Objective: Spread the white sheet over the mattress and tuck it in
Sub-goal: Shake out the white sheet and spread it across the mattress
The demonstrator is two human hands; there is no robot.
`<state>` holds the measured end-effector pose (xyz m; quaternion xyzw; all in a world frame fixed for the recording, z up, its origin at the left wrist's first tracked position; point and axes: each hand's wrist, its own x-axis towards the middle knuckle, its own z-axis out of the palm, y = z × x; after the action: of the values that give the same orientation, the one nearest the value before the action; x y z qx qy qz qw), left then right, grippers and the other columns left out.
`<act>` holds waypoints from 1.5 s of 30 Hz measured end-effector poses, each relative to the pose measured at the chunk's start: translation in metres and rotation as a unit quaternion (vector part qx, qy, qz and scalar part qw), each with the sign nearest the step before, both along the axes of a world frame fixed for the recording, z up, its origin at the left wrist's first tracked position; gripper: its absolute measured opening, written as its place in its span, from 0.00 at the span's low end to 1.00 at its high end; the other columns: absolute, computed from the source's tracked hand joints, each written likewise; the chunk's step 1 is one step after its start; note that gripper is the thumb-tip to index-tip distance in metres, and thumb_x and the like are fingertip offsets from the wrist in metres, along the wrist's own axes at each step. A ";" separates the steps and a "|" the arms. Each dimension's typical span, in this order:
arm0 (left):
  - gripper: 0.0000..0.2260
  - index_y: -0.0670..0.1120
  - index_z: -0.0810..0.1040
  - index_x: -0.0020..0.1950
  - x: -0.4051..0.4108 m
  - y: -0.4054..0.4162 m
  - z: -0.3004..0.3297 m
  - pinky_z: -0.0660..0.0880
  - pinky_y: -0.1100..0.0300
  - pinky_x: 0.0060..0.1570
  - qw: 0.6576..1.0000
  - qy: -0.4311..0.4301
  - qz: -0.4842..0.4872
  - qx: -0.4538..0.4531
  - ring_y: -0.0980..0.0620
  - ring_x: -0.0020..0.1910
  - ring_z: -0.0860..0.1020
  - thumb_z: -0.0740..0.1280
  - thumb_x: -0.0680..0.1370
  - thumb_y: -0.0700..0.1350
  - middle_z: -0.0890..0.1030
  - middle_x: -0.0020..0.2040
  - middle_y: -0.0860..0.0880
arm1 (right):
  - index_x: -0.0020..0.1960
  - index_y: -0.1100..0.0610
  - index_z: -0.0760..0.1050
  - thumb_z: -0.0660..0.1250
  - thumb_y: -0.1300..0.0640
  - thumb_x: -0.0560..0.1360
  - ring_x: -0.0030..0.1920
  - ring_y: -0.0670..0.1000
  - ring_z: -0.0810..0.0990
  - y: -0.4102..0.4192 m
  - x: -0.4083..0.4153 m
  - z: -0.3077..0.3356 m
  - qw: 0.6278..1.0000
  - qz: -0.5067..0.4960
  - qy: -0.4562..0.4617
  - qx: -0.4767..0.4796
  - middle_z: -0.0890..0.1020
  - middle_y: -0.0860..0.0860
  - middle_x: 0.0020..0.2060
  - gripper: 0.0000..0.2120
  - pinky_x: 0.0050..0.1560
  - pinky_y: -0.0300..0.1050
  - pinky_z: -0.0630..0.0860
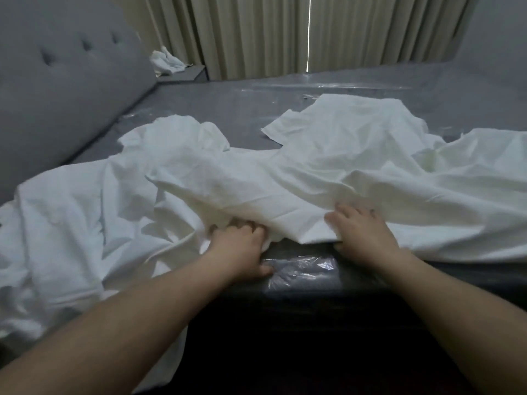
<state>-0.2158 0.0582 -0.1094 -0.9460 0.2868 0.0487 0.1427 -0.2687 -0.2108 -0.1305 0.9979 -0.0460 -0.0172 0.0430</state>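
A crumpled white sheet (285, 172) lies bunched across the near half of a grey mattress (228, 106) wrapped in clear plastic. Part of the sheet hangs over the near left side. My left hand (241, 248) grips a fold of the sheet at the near edge, fingers curled into the cloth. My right hand (362, 232) holds the sheet's edge a little to the right, fingers on top and thumb under the hem. Between my hands the bare plastic-covered mattress edge (299, 266) shows.
A grey tufted headboard (62, 75) stands at the left. Beige curtains (285, 32) hang behind the far side of the bed. A bedside table (185, 74) at the far left carries a pile of white cloth (165, 61). A grey wall is at the right.
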 end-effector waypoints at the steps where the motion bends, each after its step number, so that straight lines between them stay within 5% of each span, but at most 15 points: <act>1: 0.36 0.49 0.65 0.70 0.003 -0.002 -0.001 0.73 0.41 0.57 1.000 0.014 -0.009 -0.015 0.39 0.64 0.75 0.67 0.70 0.70 0.76 0.65 0.45 | 0.65 0.47 0.73 0.66 0.49 0.74 0.68 0.59 0.73 -0.002 0.005 0.004 1.000 -0.003 -0.010 0.001 0.76 0.53 0.69 0.20 0.66 0.57 0.71; 4: 0.24 0.47 0.67 0.66 0.006 -0.012 -0.001 0.76 0.49 0.48 0.997 0.004 -0.065 -0.035 0.38 0.58 0.79 0.69 0.75 0.55 0.77 0.62 0.43 | 0.60 0.50 0.78 0.63 0.56 0.78 0.57 0.61 0.81 -0.012 0.019 0.025 0.993 -0.048 -0.030 0.100 0.83 0.56 0.57 0.12 0.52 0.52 0.78; 7: 0.12 0.44 0.71 0.63 0.010 -0.014 0.003 0.77 0.49 0.49 0.997 -0.006 -0.076 -0.007 0.38 0.58 0.80 0.62 0.80 0.43 0.78 0.61 0.42 | 0.60 0.56 0.80 0.62 0.56 0.80 0.61 0.63 0.79 -0.036 0.048 0.067 0.968 -0.130 -0.087 0.197 0.82 0.59 0.61 0.12 0.57 0.53 0.75; 12: 0.11 0.46 0.78 0.58 0.028 0.000 0.047 0.73 0.53 0.50 0.985 0.126 -0.005 -0.115 0.39 0.58 0.80 0.64 0.77 0.39 0.82 0.55 0.43 | 0.63 0.62 0.76 0.62 0.37 0.79 0.59 0.69 0.79 -0.080 0.074 0.154 0.928 -0.271 -0.243 0.085 0.79 0.66 0.60 0.29 0.55 0.60 0.76; 14: 0.08 0.44 0.77 0.44 0.027 0.011 0.079 0.72 0.52 0.46 0.939 0.212 0.057 -0.264 0.39 0.51 0.80 0.61 0.70 0.35 0.80 0.46 0.42 | 0.64 0.65 0.76 0.61 0.38 0.80 0.60 0.69 0.79 -0.081 0.070 0.177 0.913 -0.302 -0.249 0.113 0.80 0.67 0.60 0.30 0.57 0.59 0.76; 18: 0.10 0.35 0.72 0.35 0.015 0.030 0.150 0.65 0.47 0.35 0.778 0.267 0.124 -0.555 0.42 0.35 0.68 0.57 0.56 0.35 0.71 0.34 0.41 | 0.44 0.60 0.80 0.56 0.45 0.74 0.47 0.62 0.83 -0.039 0.040 0.164 0.883 -0.202 -0.232 0.354 0.85 0.57 0.40 0.21 0.51 0.53 0.79; 20: 0.13 0.29 0.68 0.40 0.007 0.035 0.190 0.64 0.45 0.33 0.743 0.230 0.124 -0.616 0.42 0.35 0.67 0.57 0.59 0.34 0.71 0.36 0.40 | 0.50 0.59 0.81 0.57 0.47 0.69 0.52 0.57 0.81 -0.009 0.015 0.135 0.899 -0.096 -0.196 0.381 0.84 0.52 0.49 0.21 0.54 0.51 0.75; 22: 0.06 0.32 0.70 0.37 -0.004 0.036 0.225 0.68 0.56 0.31 0.711 0.201 0.116 -0.664 0.45 0.29 0.70 0.55 0.66 0.30 0.71 0.31 0.41 | 0.65 0.55 0.76 0.64 0.49 0.69 0.59 0.52 0.77 0.017 -0.011 0.104 0.914 -0.003 -0.104 0.392 0.77 0.48 0.58 0.25 0.59 0.49 0.73; 25: 0.15 0.40 0.70 0.34 -0.023 0.040 0.258 0.67 0.65 0.26 0.681 0.188 0.095 -0.701 0.50 0.23 0.70 0.49 0.71 0.27 0.72 0.26 0.46 | 0.68 0.47 0.72 0.69 0.51 0.69 0.59 0.54 0.76 0.027 -0.028 0.060 0.960 0.038 -0.082 0.264 0.77 0.48 0.59 0.26 0.58 0.54 0.75; 29: 0.10 0.41 0.71 0.36 -0.028 0.059 0.267 0.70 0.65 0.26 0.693 0.204 0.109 -0.682 0.51 0.24 0.72 0.52 0.69 0.32 0.73 0.26 0.46 | 0.49 0.50 0.75 0.64 0.52 0.80 0.48 0.56 0.76 0.008 -0.028 0.075 0.951 -0.046 -0.178 0.250 0.80 0.54 0.52 0.03 0.48 0.52 0.74; 34: 0.15 0.42 0.76 0.36 -0.019 0.092 0.248 0.67 0.68 0.21 0.774 0.108 0.180 -0.598 0.48 0.26 0.71 0.55 0.71 0.27 0.74 0.27 0.46 | 0.55 0.57 0.82 0.71 0.54 0.80 0.55 0.61 0.81 -0.033 -0.054 0.162 0.899 -0.047 -0.290 0.326 0.84 0.58 0.54 0.08 0.48 0.44 0.65; 37: 0.15 0.43 0.80 0.34 -0.021 0.095 0.230 0.69 0.65 0.26 0.793 0.108 0.189 -0.570 0.46 0.28 0.73 0.57 0.70 0.29 0.77 0.29 0.45 | 0.56 0.57 0.84 0.76 0.47 0.74 0.49 0.57 0.81 -0.045 -0.086 0.213 0.884 -0.029 -0.326 0.334 0.85 0.57 0.50 0.17 0.45 0.43 0.66; 40: 0.14 0.44 0.84 0.37 -0.027 0.079 0.210 0.74 0.57 0.35 0.842 0.139 0.179 -0.489 0.42 0.36 0.76 0.60 0.65 0.35 0.81 0.36 0.43 | 0.48 0.54 0.82 0.66 0.35 0.68 0.43 0.54 0.79 -0.048 -0.117 0.232 0.875 -0.011 -0.342 0.342 0.82 0.54 0.41 0.23 0.41 0.47 0.68; 43: 0.11 0.43 0.83 0.42 -0.043 0.055 0.169 0.79 0.51 0.47 0.956 0.189 0.124 -0.188 0.43 0.43 0.79 0.61 0.71 0.33 0.82 0.43 0.44 | 0.56 0.52 0.78 0.66 0.35 0.73 0.53 0.57 0.80 -0.045 -0.135 0.191 0.942 -0.023 -0.212 0.258 0.83 0.55 0.52 0.22 0.49 0.49 0.70; 45: 0.13 0.47 0.86 0.48 -0.058 0.040 0.137 0.80 0.49 0.55 0.961 0.257 0.102 -0.013 0.48 0.44 0.79 0.65 0.73 0.35 0.85 0.50 0.45 | 0.67 0.48 0.74 0.71 0.38 0.76 0.64 0.55 0.77 -0.036 -0.148 0.143 0.982 0.004 0.084 0.168 0.79 0.50 0.65 0.24 0.60 0.46 0.71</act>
<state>-0.2737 0.0983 0.0280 -0.9276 0.2167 0.3010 0.0456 -0.4170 -0.2471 0.0121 0.9861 -0.0345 -0.1081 -0.1217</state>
